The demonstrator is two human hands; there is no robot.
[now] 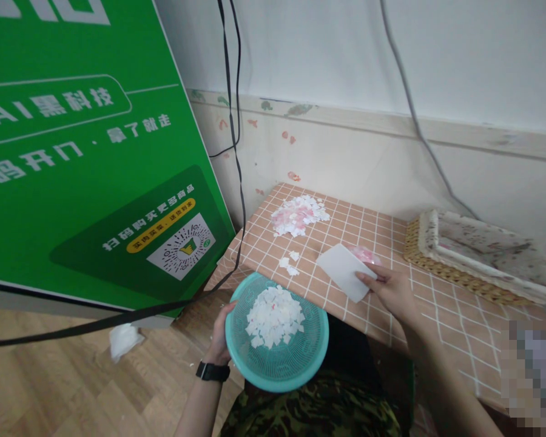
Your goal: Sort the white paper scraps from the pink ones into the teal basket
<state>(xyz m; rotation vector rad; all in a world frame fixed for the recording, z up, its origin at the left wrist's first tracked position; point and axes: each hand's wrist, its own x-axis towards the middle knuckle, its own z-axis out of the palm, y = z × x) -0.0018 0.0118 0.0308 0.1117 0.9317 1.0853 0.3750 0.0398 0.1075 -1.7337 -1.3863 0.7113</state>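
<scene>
My left hand (219, 337) grips the rim of a teal plastic basket (295, 358), held below the table's near edge. The basket holds a heap of white paper scraps (275, 317). My right hand (391, 288) holds a white card (341, 270) flat on the checked tablecloth (373, 237). Just behind the card lies a small pink-and-white clump (364, 253). A pile of white and pink scraps (298, 215) sits at the far left of the table, and a few loose scraps (289, 262) lie between the pile and the basket.
A large green printed board (82, 152) leans at the left, with black cables (236, 139) hanging beside it. A woven tray with a fabric lining (473, 255) stands at the table's right. A crumpled white tissue (124, 340) lies on the wooden floor.
</scene>
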